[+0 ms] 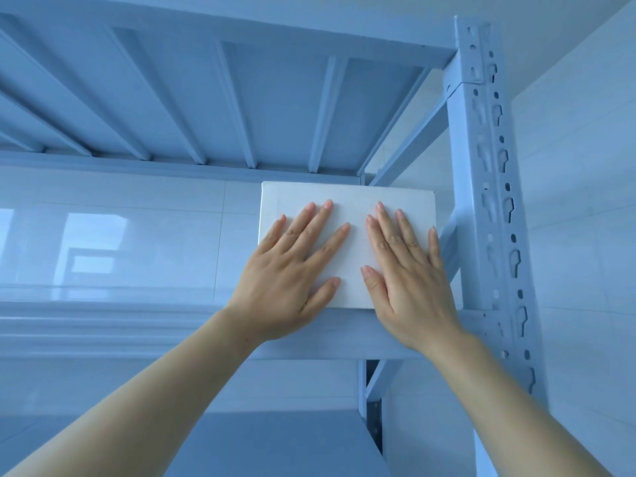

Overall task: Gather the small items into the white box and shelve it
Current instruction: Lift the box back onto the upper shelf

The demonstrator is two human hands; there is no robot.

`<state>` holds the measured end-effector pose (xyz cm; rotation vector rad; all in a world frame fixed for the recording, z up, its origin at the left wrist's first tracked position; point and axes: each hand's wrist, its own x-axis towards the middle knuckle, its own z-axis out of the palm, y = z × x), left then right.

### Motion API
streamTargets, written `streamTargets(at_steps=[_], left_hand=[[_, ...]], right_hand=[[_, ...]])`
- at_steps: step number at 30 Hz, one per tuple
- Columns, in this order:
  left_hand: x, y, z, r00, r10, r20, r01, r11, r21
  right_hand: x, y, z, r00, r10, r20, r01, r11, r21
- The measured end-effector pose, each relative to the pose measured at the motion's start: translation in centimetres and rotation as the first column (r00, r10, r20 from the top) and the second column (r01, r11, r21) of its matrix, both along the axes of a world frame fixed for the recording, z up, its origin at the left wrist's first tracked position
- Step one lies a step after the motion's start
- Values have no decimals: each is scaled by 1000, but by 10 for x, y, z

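Two bare forearms (155, 401) rise from the bottom corners of the view, reaching up and forward. The left hand (285, 280) and the right hand (409, 287) lie flat, side by side, against the front face of the white box (347, 201). All fingers are straight and slightly spread. Neither hand has a grip on the box: both are released and only press on it with palms and fingers.

The white box is closed and stands on a shelf (137, 325) of a pale blue metal rack, at the shelf's right end. Its bottom edge meets the shelf's front beam. Just to its right stands the rack's upright post (481, 201), punched with rows of keyhole slots; the right hand's little finger reaches the box's right edge, near that post.

Overhead, the ribbed underside of the upper shelf (275, 108) sits just above the box top. A slanted brace (409, 146) runs behind the box's upper right corner. Behind the rack is a glossy white tiled wall (137, 235) carrying window reflections. Below, between the forearms, part of a lower shelf (275, 442) shows.
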<state>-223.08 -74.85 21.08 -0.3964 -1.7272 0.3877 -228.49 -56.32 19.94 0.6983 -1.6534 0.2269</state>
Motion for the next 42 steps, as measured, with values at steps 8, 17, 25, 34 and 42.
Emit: streamTargets(at_steps=[8,17,25,34,42], left_hand=[[-14,4,1,998,64,-8,-63,997,33],[-22,0,6,993,49,107,-50,999,6],[-32,9,11,966,39,255,-28,999,-45],[-32,11,4,950,85,301,-67,995,-69],[-35,19,6,928,63,366,-46,997,-54]], right_hand=[[-18,-3,-3,1000,-17,19,18,998,-58],[-25,-3,-5,993,97,65,-86,985,-152],[-36,10,3,986,153,66,-134,963,-232],[-35,11,-4,987,64,148,-48,993,-112],[-37,17,-7,976,78,205,-59,993,-99]])
